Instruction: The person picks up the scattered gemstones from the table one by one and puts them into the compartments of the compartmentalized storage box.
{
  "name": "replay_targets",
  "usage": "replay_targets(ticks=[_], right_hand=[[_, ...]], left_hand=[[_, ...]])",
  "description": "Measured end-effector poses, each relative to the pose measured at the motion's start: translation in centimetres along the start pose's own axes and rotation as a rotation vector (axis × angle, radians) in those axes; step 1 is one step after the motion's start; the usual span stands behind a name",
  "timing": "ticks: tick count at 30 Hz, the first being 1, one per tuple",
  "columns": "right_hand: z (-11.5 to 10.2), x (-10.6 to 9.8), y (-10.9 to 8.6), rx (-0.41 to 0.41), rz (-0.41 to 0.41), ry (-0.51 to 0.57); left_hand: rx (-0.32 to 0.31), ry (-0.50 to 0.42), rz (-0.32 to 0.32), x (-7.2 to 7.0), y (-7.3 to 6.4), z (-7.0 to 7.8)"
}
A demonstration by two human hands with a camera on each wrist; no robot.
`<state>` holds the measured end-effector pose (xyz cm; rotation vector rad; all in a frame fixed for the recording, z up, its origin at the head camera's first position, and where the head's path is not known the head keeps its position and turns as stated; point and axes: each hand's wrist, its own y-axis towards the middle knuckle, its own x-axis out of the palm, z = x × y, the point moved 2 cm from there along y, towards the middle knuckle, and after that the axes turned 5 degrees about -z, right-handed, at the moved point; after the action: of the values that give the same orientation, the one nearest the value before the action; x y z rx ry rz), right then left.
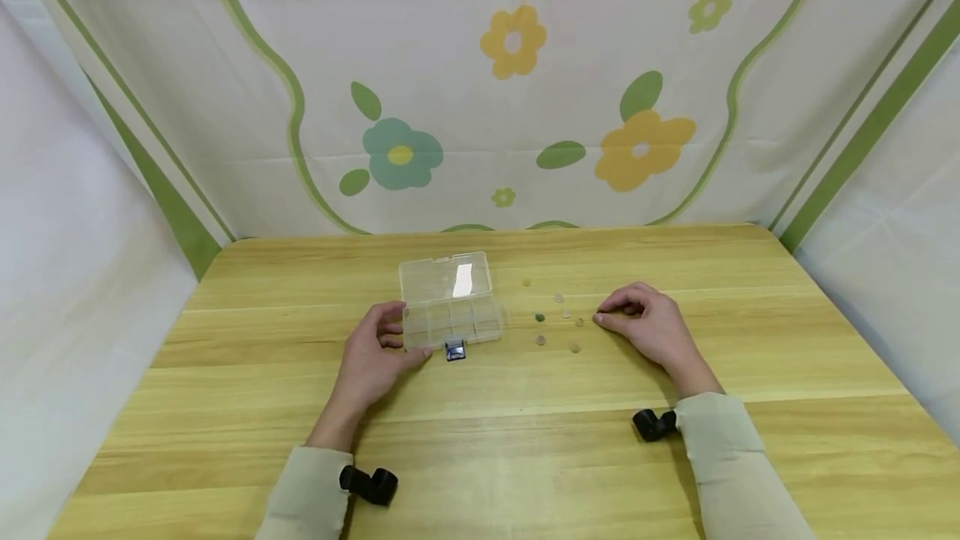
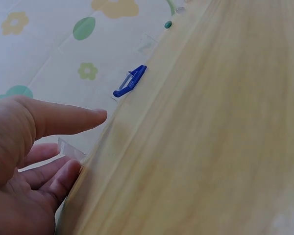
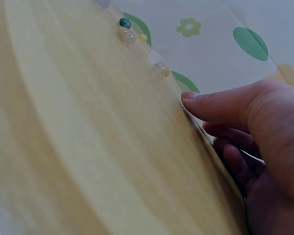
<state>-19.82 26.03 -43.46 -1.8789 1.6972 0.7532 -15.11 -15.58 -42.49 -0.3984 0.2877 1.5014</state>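
In the head view my left hand (image 1: pixel 375 361) holds the left end of a clear plastic compartment box (image 1: pixel 452 323), thumb along the front edge and fingers round the left side. Its transparent lid (image 1: pixel 442 280) lies tipped back behind it. A blue latch (image 2: pixel 131 82) hangs at the front, just beyond my thumb. To the right, my right hand (image 1: pixel 648 325) rests low at the table, thumb and index fingertips together on a small dark stone, mostly hidden. Several small polished stones lie between box and hand, among them a dark green stone (image 1: pixel 539 317) and a clear yellowish stone (image 3: pixel 161 70).
The wooden table (image 1: pixel 525 457) runs back to a white cloth (image 1: pixel 450 48) printed with flowers. More white cloth hangs on both sides. One pale stone (image 1: pixel 527 282) lies farther back than the others. Black wrist cameras (image 1: pixel 369 486) sit on both sleeves.
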Motion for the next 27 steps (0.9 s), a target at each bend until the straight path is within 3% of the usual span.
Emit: replay_targets(ticks=[15, 27], right_hand=[[-0.6, 0.0, -0.2, 0.026, 0.033, 0.013], [-0.4, 0.2, -0.3, 0.044, 0.048, 0.021]], left_hand=[[-0.033, -0.066, -0.015, -0.2, -0.1, 0.0], [-0.095, -0.046, -0.025, -0.1, -0.1, 1.0]])
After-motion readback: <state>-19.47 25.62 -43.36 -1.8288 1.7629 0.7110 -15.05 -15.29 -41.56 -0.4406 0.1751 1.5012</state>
